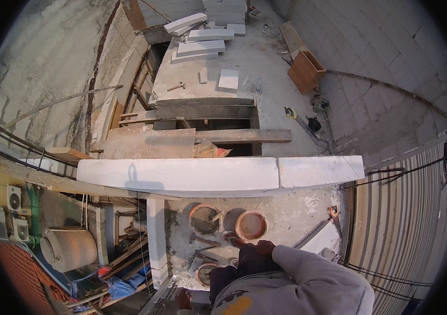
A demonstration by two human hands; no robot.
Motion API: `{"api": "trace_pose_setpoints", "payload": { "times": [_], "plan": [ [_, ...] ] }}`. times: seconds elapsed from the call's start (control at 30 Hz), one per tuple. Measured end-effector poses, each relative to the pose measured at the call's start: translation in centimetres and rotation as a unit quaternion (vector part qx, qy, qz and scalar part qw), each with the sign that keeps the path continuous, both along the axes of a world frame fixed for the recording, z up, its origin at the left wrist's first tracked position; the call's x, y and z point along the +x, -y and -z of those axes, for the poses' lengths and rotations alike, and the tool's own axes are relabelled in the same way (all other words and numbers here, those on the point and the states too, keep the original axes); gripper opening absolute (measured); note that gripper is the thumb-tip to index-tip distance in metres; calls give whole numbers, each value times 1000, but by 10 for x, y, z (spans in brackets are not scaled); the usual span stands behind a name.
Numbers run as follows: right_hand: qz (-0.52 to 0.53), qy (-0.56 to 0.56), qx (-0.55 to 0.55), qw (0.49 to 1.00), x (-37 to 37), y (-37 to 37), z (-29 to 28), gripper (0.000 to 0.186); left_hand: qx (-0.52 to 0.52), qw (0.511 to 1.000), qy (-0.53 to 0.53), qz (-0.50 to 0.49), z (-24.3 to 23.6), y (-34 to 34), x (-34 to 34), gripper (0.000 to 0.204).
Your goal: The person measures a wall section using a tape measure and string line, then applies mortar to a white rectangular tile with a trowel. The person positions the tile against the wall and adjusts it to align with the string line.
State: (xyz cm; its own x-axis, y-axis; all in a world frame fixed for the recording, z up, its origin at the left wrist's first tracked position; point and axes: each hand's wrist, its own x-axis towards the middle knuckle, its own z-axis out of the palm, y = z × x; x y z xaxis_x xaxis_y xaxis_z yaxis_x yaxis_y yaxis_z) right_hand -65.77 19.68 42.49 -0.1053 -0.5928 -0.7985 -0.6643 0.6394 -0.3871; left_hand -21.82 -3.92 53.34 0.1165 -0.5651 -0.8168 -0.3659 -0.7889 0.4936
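1. While the head view looks down over the work area, one landmark spans its middle: a long row of two smooth white rectangular blocks [181, 173], its long axis running left to right.

2. On the person's side of that row, the bare right hand [265, 248] rests by a knee in dark trousers [249, 261]. Its fingers are too small to read, so whether this grip is closed on anything is unclear; no held object shows.

3. Between the row and the right hand sits a round orange-rimmed tub [266, 227], just beyond the fingers and slightly to their left. Being round, it offers no long axis. The right hand is plainly the nearer one.

4. Farthest from the row, low in the view, the bare left hand [183, 299] is well apart from that tub; the state of its grip cannot be made out either.

5. Also on the person's side of the row are a second round orange-rimmed tub [191, 218], left of the first, and a handsaw with an orange handle [334, 211] toward the row's right end.

6. Beyond the row lie a flat reddish-brown board [166, 144] and a long wooden plank [242, 136], the plank roughly parallel to it.
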Motion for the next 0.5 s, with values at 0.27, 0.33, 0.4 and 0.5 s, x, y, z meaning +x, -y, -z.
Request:
{"api": "trace_pose_setpoints", "payload": {
  "times": [0.27,0.33,0.4,0.5],
  "plan": [
    [283,70,-54,955,50,-48,-2,46,15,980,30,194,-24,72,4,36],
    [416,42,-80,905,64,-58,-19,45,-38,922,33,384,-15,95,16,34],
    [489,3,-84,868,85,-71,-18,44,-27,916,0,401,-11,109,11,33],
    [579,9,-105,808,108,-67,-35,47,-26,955,56,289,-56,116,-46,32]
  ]
}}
